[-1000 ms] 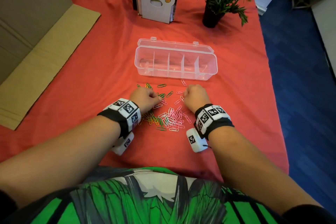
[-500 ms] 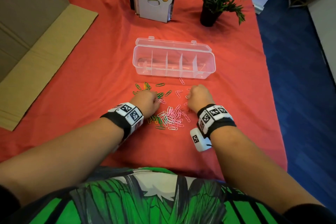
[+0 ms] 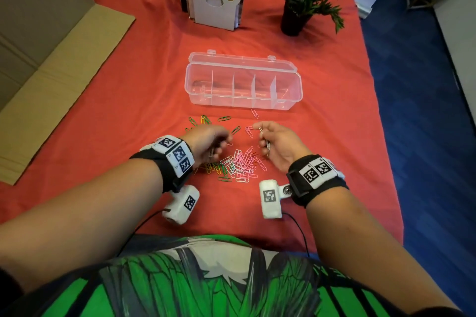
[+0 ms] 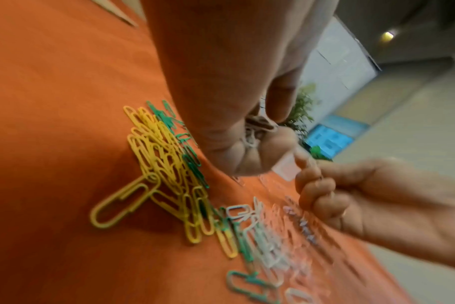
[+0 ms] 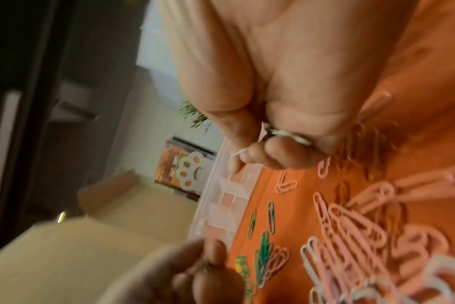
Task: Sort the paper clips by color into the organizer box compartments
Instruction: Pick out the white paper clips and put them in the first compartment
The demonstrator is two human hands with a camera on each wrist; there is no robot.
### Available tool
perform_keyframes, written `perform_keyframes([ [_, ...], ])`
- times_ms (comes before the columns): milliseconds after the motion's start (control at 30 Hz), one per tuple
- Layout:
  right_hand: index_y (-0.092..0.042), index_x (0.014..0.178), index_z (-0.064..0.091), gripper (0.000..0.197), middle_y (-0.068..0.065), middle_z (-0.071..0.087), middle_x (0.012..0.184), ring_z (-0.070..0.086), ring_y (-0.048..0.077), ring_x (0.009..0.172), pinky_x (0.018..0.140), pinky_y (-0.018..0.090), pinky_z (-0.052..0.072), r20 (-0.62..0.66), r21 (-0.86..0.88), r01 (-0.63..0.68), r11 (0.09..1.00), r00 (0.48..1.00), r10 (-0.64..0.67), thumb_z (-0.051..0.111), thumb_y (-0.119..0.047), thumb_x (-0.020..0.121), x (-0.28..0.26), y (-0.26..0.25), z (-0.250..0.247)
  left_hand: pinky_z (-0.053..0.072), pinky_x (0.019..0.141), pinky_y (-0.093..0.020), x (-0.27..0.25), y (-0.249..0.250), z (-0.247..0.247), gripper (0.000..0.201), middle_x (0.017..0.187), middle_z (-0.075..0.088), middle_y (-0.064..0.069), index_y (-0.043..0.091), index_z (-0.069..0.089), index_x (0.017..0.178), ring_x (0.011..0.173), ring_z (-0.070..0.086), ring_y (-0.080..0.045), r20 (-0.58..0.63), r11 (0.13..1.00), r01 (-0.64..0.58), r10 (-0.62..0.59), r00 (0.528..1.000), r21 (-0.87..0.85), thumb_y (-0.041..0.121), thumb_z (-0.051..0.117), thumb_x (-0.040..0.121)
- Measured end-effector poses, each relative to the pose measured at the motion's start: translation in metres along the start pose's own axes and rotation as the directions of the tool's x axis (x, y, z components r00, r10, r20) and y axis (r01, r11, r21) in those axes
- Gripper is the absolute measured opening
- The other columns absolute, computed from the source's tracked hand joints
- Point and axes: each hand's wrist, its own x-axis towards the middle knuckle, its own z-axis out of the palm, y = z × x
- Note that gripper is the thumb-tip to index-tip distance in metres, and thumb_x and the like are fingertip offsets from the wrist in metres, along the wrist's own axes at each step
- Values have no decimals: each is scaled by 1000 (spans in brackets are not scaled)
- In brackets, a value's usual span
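The box [image 3: 243, 82] sits open beyond the clips [image 3: 238, 165], every compartment bare. Your right hand [image 3: 277, 145] and left hand [image 3: 208, 141] each curl around a few pale clips (colour uncertain); nearly all sorting remains.

Paper clips [image 3: 238, 166] — pink, yellow, green, white — on a red cloth [image 3: 128, 100]; clear organizer box [image 3: 296, 90].

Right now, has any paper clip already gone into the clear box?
No: in the head view every compartment of the organizer box is bare, and the paper clips lie on the red cloth.
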Motion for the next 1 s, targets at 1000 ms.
perform_keyframes([
  [1000,-11,101,52,25,13,58,103,55,33,101,85,33,45,114,-971,157,181,968,-225,51,-2,78,-9,24,17,45,41,-12,-1,1,-20,26,72,53,2,16,55,83,38,53,2,-72,986,-17,5,997,-165,10,36,98],
])
